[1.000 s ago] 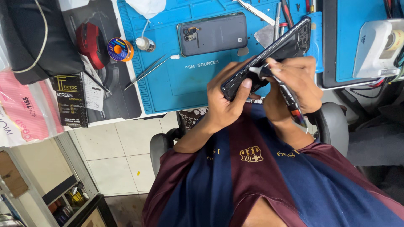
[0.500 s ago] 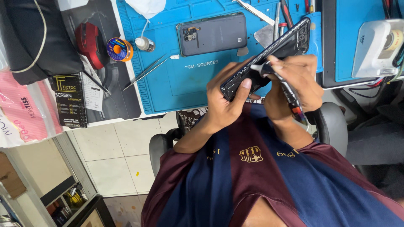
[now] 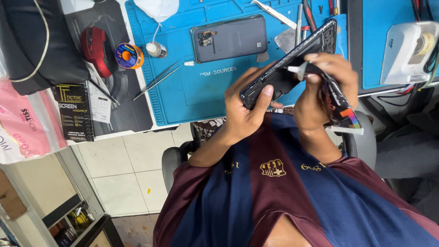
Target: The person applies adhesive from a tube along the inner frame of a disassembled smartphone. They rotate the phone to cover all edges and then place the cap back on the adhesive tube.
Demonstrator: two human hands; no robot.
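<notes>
My left hand [image 3: 244, 107] grips the lower end of an opened black phone body [image 3: 292, 64], held tilted above the table edge. My right hand [image 3: 322, 89] holds a dark glue tube [image 3: 340, 107] whose white nozzle [image 3: 297, 69] touches the phone's long edge. The tube's flat tail hangs down past my right wrist. A dark grey phone back cover [image 3: 228, 37] with a camera cluster lies on the blue work mat [image 3: 192, 100] just beyond my hands.
On the mat lie tweezers [image 3: 157, 80], a small white bottle [image 3: 156, 49] and more tools at the top. An orange-centred wire spool [image 3: 129, 56], red mouse [image 3: 97, 50] and black box [image 3: 75, 112] sit left. A white device [image 3: 409, 50] stands right. Tiled floor lies below.
My right hand with the tube has shifted slightly along the phone's edge. My left hand keeps the same grip and the phone has barely moved.
</notes>
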